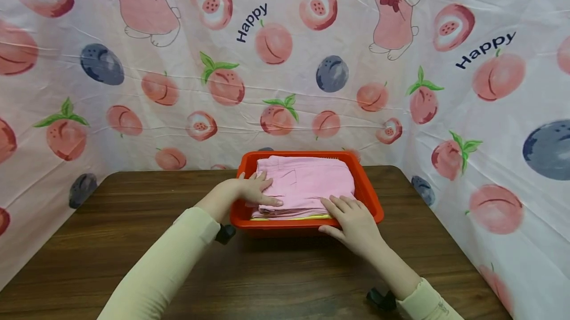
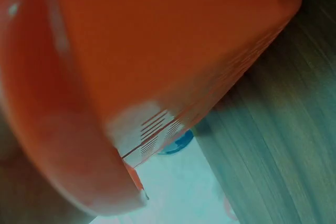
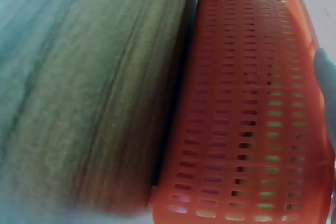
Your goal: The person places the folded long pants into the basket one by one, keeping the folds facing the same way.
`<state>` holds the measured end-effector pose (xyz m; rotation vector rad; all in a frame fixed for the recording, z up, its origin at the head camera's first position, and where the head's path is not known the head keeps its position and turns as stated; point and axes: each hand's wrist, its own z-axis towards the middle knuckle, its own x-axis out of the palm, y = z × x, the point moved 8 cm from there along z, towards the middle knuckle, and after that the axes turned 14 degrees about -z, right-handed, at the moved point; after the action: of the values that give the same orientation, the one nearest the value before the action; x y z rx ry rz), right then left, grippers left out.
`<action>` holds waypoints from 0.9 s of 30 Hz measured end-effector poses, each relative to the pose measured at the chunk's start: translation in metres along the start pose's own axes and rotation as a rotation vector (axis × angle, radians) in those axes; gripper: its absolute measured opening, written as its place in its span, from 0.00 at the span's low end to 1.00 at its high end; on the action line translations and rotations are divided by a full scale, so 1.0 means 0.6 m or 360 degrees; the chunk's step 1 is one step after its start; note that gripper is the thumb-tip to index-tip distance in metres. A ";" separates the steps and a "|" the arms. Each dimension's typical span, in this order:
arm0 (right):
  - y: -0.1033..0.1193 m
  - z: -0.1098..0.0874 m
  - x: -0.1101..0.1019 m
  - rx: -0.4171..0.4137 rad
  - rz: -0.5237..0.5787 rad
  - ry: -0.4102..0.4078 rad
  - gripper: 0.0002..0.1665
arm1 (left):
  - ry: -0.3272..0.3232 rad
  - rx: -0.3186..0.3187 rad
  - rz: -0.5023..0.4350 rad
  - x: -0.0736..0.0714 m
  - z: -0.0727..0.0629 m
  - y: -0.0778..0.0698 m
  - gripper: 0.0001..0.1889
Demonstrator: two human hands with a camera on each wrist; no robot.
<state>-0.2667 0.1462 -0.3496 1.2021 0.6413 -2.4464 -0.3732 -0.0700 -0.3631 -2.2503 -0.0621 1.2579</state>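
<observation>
In the head view a folded pink garment lies on top inside an orange-red plastic basket. A strip of yellow cloth shows beneath it along the front. My left hand rests with spread fingers on the garment's left side. At the front right, my right hand has its fingertips on the garment's edge, with the thumb by the basket's front rim. The left wrist view is filled by the basket's outer wall. Its slotted side fills the right wrist view, with one finger at the rim.
The basket stands near the far edge of a dark wooden table. Behind and to the right hangs a white curtain printed with peaches, blueberries and rabbits. Black wrist-worn pieces show below both wrists.
</observation>
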 end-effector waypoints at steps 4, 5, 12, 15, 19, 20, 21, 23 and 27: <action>0.005 -0.003 -0.004 -0.0052 0.0025 -0.0159 0.38 | -0.0003 -0.0022 0.0003 -0.001 -0.001 0.002 0.53; 0.006 -0.004 -0.005 -0.0058 0.0031 -0.0179 0.38 | -0.0003 -0.0024 0.0008 -0.001 -0.002 0.002 0.53; 0.003 0.000 0.000 -0.0059 0.0110 -0.0109 0.41 | -0.0012 -0.0022 -0.0006 0.002 -0.002 -0.001 0.52; 0.002 0.001 0.003 -0.0064 0.0098 -0.0089 0.43 | -0.0009 -0.0014 -0.0012 0.002 -0.001 0.001 0.53; 0.002 0.000 0.003 -0.0057 0.0104 -0.0076 0.39 | -0.0015 -0.0005 -0.0011 0.003 -0.002 0.003 0.54; 0.001 0.000 0.003 -0.0048 0.0114 -0.0059 0.37 | -0.0016 -0.0005 -0.0015 0.004 -0.002 0.003 0.53; 0.000 0.000 0.004 -0.0031 0.0127 -0.0033 0.36 | -0.0017 -0.0009 -0.0014 0.004 -0.003 0.004 0.53; -0.005 0.003 0.005 0.0012 0.0160 0.0047 0.35 | -0.0018 -0.0016 -0.0016 0.004 -0.003 0.006 0.53; -0.026 0.015 0.005 0.0119 0.0279 0.0271 0.35 | -0.0018 -0.0024 -0.0017 0.005 -0.002 0.007 0.53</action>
<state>-0.2816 0.1540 -0.3433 1.4430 0.4707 -2.2578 -0.3717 -0.0729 -0.3671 -2.2529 -0.0881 1.2688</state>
